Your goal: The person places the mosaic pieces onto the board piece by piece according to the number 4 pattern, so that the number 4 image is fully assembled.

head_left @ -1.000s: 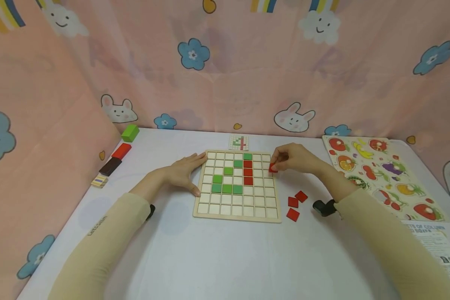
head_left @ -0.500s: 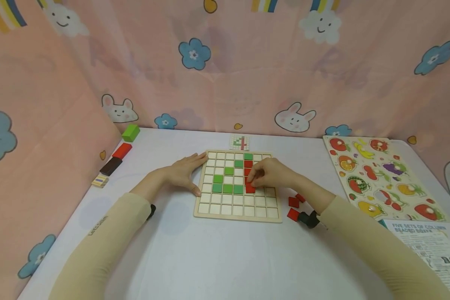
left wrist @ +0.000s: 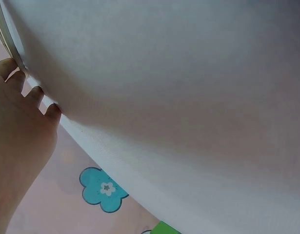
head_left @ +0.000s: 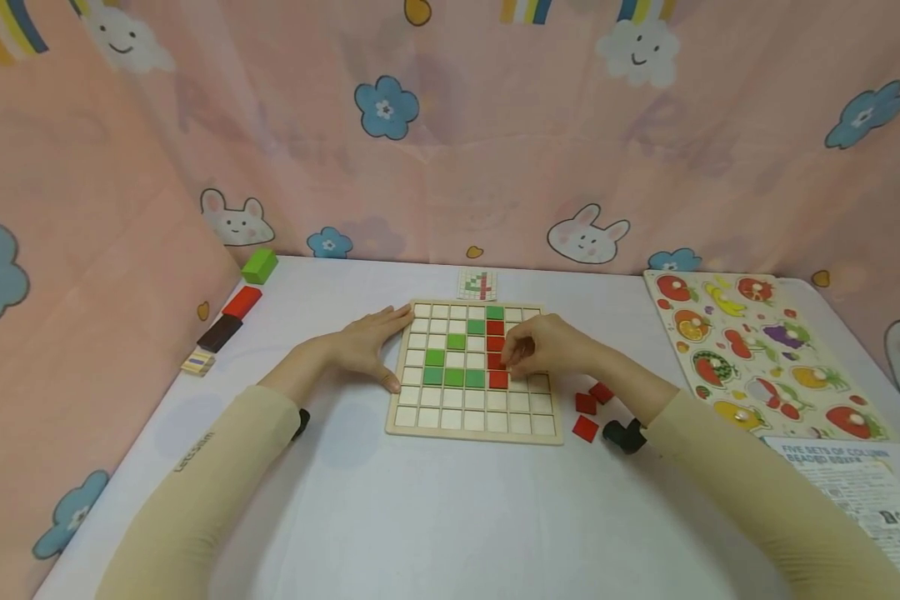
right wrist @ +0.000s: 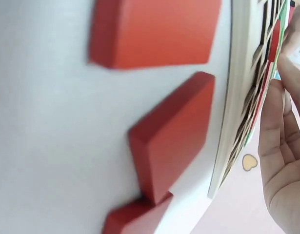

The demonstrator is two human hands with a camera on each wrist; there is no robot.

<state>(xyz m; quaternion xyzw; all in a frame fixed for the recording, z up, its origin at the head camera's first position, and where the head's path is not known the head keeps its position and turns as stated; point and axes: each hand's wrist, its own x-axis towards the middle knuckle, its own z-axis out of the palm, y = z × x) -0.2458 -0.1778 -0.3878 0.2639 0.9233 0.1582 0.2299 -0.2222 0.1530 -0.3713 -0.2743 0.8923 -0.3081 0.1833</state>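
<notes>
Right now a red tile (head_left: 498, 379) lies in a cell of the wooden grid board (head_left: 474, 429), at the bottom of a short column of red tiles, directly right of a row of green tiles (head_left: 453, 377). The right hand (head_left: 547, 348) hovers over the board with its fingertips bunched together on or just above that tile; whether they pinch it or merely touch it cannot be told. The left hand (head_left: 363, 348) lies flat on the white table (head_left: 420, 517) with straight, loosely spread fingers against the board's left edge. Three loose red tiles (head_left: 591, 406) sit on the table just right of the board, and they fill the right wrist view (right wrist: 169, 134) beside the board's edge. A small pattern card (head_left: 477, 284) lies behind the board. Farther left, green, red, dark and striped blocks (head_left: 232, 307) line the table's edge; to the right lie a fruit puzzle (head_left: 753, 350) and a printed sheet (head_left: 855, 479).
</notes>
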